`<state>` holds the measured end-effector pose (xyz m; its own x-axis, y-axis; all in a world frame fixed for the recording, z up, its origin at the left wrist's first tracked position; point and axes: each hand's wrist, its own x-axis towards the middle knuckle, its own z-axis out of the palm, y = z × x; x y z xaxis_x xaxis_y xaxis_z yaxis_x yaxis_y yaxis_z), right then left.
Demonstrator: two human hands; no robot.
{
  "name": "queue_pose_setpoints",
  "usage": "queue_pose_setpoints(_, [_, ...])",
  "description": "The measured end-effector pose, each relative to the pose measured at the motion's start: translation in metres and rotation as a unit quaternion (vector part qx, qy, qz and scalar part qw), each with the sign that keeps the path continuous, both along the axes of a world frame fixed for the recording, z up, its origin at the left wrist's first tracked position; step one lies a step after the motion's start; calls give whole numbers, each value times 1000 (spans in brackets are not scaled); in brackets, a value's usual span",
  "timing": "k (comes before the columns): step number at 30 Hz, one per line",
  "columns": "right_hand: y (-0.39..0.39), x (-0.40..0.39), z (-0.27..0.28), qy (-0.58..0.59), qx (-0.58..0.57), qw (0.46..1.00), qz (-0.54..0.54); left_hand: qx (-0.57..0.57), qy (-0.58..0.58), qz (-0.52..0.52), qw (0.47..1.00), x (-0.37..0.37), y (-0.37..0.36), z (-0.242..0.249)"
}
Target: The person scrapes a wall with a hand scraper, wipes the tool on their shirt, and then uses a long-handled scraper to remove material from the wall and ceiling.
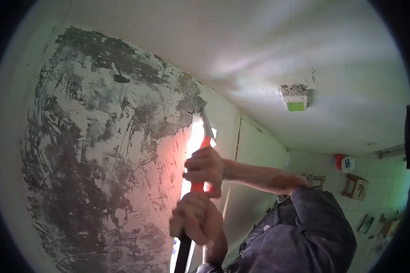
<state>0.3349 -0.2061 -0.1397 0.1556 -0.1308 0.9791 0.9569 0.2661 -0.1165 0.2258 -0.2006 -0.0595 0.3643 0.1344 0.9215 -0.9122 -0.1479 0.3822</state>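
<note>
A scraper with a metal blade [207,125] and an orange-red handle [197,186] is held in both my hands. Its blade reaches up to the ragged edge of the coating near the top of the wall [118,173]. My right hand [205,168] is closed round the orange part just below the blade. Lower down, my left hand [197,217] wraps the handle, slightly blurred. A black shaft [183,255] extends beneath that hand. Grey bare patches, white remnants and scratch marks cover the wall beside the tool.
Bright light [195,136] glares behind the scraper. The ceiling [241,41] carries a white fixture with a green face [296,106]. A pale panel [259,150] stands right of my arms. Farther right are a wooden stool-like object [355,188], a white bag [347,164] and a tiled wall [382,182].
</note>
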Motion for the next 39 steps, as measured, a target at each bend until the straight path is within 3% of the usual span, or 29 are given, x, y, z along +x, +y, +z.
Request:
queue_pose_setpoints(2, [-2, 7, 3, 39, -82, 996, -24, -98, 93, 23, 990, 5, 7, 7])
queue_pose_setpoints(4, [-6, -4, 12, 44, -73, 996, -2, -82, 112, 29, 990, -7, -6, 20])
queue_pose_setpoints(6, [-6, -13, 14, -2, 6, 1000, 6, 23, 63, 7, 998, -23, -15, 14])
queue_pose_setpoints(7, [-4, -13, 11, -24, 47, 999, -4, -6, 55, 4, 998, -19, -4, 5])
queue_pose_setpoints(10, [3, 1, 5, 6, -64, 998, -20, -88, 101, 32, 990, -11, 17, 2])
queue_pose_setpoints(11, [-1, -6, 9, 10, -47, 999, 8, -147, 89, 11, 985, -17, 2, 4])
queue_pose_setpoints(12, [-7, -14, 14, -14, -27, 999, 16, -50, 48, -32, 997, -22, -3, 7])
queue_pose_setpoints(13, [-8, -13, 13, -26, -21, 999, 17, 3, 76, 37, 996, -24, -4, 4])
queue_pose_setpoints(15, [-3, -4, 2, -10, -55, 998, 5, -46, 102, 47, 993, -17, 6, -8])
queue_pose_setpoints(16, [0, 6, -6, 17, -93, 996, -10, -145, 98, -13, 984, -4, 18, -11])
queue_pose_setpoints(17, [8, 9, -10, 40, -117, 992, -28, -145, 140, -38, 979, 2, 22, 1])
queue_pose_setpoints(20, [-1, -10, -2, 12, -55, 998, 16, -68, 49, -65, 994, -16, -8, 4])
queue_pose_setpoints(21, [-7, -13, 1, 0, -43, 999, 34, 12, 58, -45, 997, -19, 2, -1])
queue_pose_setpoints(22, [-10, -10, 4, 0, -47, 998, 34, 8, 58, -45, 997, -13, 8, -4])
queue_pose_setpoints(24, [-5, -4, 9, 9, -76, 997, 5, -160, 88, -44, 982, -12, 16, -7])
queue_pose_setpoints(25, [0, -5, 10, 10, -81, 997, -7, -176, 103, -19, 979, -17, 21, -4])
queue_pose_setpoints(26, [-2, -8, 13, 3, -79, 997, -13, -174, 97, -26, 980, -20, 14, -2])
queue_pose_setpoints(28, [-3, -25, 17, -43, 11, 999, 32, -16, 12, -30, 999, -35, -5, -2])
queue_pose_setpoints(30, [-1, -22, 19, -51, -4, 998, 28, -38, -1, 13, 999, -32, -2, -3])
queue_pose_setpoints(32, [11, -28, 23, -37, -9, 999, 0, -152, 17, -16, 988, -38, 12, 4])
queue_pose_setpoints(34, [6, -34, 29, -38, -26, 998, 31, -141, 6, 1, 990, -44, 12, 10])
queue_pose_setpoints(36, [-1, -44, 24, -25, -67, 997, 26, -26, -4, 12, 1000, -52, 11, 11])
queue_pose_setpoints(39, [-1, -48, 19, -33, -76, 996, 20, -50, -12, 3, 999, -56, 20, 2])
